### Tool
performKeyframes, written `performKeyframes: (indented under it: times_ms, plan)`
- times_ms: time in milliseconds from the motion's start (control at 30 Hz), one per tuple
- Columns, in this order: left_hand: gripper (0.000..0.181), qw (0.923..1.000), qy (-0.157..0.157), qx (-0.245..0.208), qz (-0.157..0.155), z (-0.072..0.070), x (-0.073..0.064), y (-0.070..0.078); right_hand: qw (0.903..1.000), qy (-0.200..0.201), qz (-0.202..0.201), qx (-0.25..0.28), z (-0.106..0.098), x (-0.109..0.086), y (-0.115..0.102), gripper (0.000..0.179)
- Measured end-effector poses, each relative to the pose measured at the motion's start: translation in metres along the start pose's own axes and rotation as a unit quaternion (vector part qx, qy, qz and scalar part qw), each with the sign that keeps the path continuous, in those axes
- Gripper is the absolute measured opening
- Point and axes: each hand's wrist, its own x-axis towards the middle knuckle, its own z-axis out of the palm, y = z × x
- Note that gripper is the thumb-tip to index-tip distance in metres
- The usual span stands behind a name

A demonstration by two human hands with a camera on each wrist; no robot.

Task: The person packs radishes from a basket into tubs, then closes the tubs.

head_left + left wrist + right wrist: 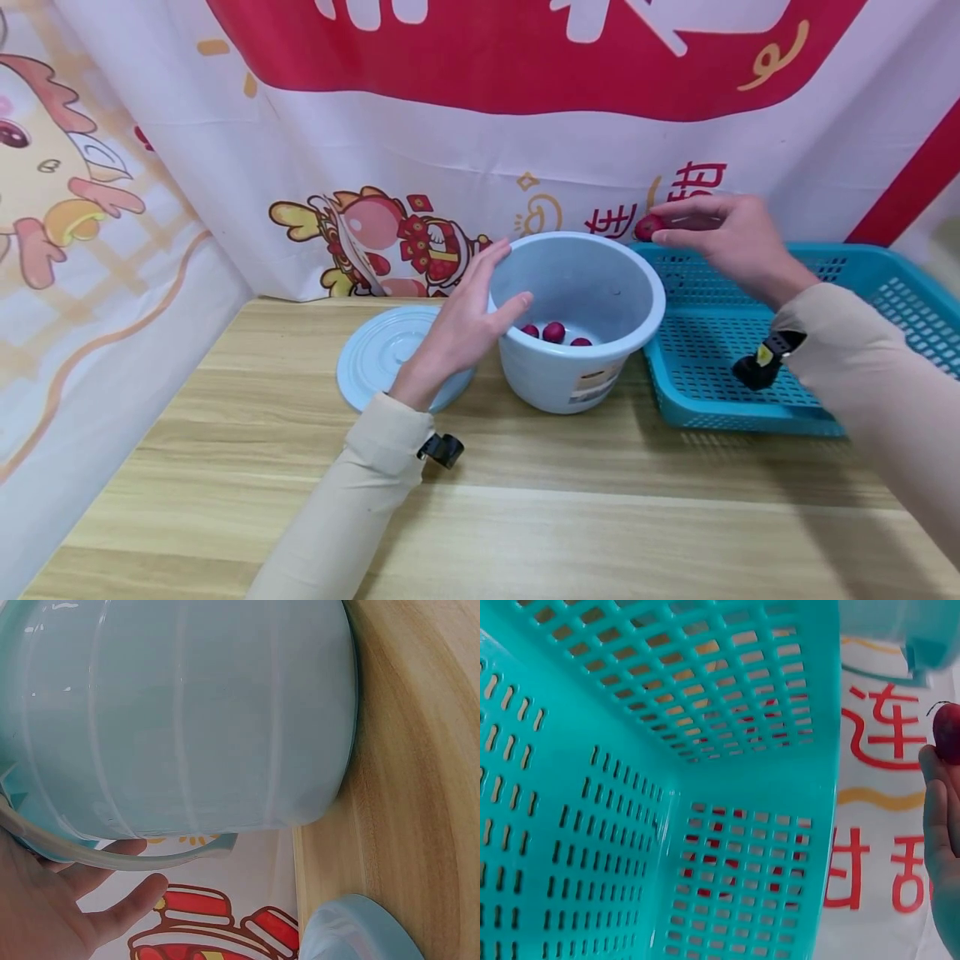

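A light blue bucket [566, 367] stands upright on the table, with a few dark red round fruits [553, 332] at its bottom. My left hand [468, 312] is at the bucket's left rim, fingers straight and thumb spread apart. In the left wrist view, the bucket's handle [112, 859] hangs along its side, overlapping that hand. My right hand [731, 237] pinches one more small dark red fruit [649, 227] between thumb and fingertips, just right of the bucket rim and above the back of the basket. A thin stem shows on this fruit [948, 733] in the right wrist view.
A teal perforated basket [750, 415] stands right of the bucket, partly hidden by the right forearm. To the bucket's left, a round light blue lid [367, 354] lies on the wooden table [225, 467]. A printed cloth [427, 133] hangs behind the table.
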Motion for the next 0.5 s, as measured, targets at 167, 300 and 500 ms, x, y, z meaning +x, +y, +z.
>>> performKeyframes:
  times_ms: [167, 300, 500]
  plan:
    - [0.079, 1.0, 0.0, -0.001, 0.005, 0.0, 0.0, 0.0, 0.9997, 0.006, -0.022, 0.009, 0.011, -0.002, -0.009, 0.066]
    - [0.079, 1.0, 0.0, -0.003, 0.01, 0.001, 0.001, 0.0, 0.9987, 0.009, -0.049, 0.009, 0.02, -0.002, -0.019, 0.061]
    - [0.08, 0.9999, 0.003, -0.002, 0.012, 0.001, 0.002, -0.001, 0.9955, -0.005, -0.095, 0.006, 0.033, 0.003, -0.032, 0.054]
